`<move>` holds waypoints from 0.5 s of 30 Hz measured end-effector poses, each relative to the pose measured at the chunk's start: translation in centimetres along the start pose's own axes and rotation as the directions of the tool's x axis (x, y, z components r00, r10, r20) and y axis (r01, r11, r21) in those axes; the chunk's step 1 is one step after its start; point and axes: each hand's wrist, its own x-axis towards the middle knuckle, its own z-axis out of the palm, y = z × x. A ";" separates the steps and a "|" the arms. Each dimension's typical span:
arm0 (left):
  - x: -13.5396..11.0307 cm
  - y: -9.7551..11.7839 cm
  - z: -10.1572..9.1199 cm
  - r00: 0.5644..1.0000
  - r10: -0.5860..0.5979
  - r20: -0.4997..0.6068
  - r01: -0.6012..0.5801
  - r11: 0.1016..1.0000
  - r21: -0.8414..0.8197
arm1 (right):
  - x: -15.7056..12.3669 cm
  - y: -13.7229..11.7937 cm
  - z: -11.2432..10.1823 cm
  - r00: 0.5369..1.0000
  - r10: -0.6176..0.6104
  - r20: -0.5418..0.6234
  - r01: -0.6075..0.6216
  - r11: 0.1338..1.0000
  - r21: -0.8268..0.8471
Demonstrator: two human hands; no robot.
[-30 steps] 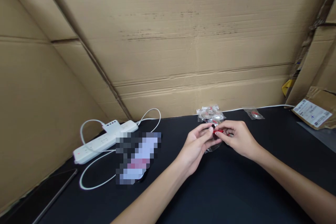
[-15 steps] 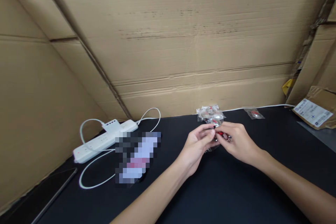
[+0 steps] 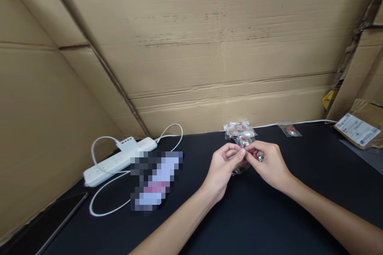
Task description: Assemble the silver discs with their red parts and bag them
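My left hand (image 3: 224, 169) and my right hand (image 3: 267, 163) meet above the black table (image 3: 269, 215), fingertips pinched together on a small red and silver part (image 3: 250, 152). A silver bit (image 3: 261, 158) shows between the fingers of my right hand. Under both hands lies a clear plastic bag (image 3: 239, 168). Just behind them sits a pile of clear bags (image 3: 240, 130) with similar red and silver parts inside.
A single small bag (image 3: 289, 129) lies at the back right. A white power strip (image 3: 119, 159) with looping cable lies left, beside a blurred-out object (image 3: 155, 181). Cardboard walls (image 3: 209, 48) enclose the table. A labelled cardboard parcel (image 3: 357, 127) sits far right.
Both hands have drawn closer together and shifted slightly; the red part is now more hidden between the fingertips. Nothing else has moved.
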 end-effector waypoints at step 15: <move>0.2 0.3 -0.4 0.998 0.029 -0.051 -0.027 0.999 0.045 | 0.1 -0.7 -0.5 0.985 -0.161 -0.057 0.159 0.986 -0.045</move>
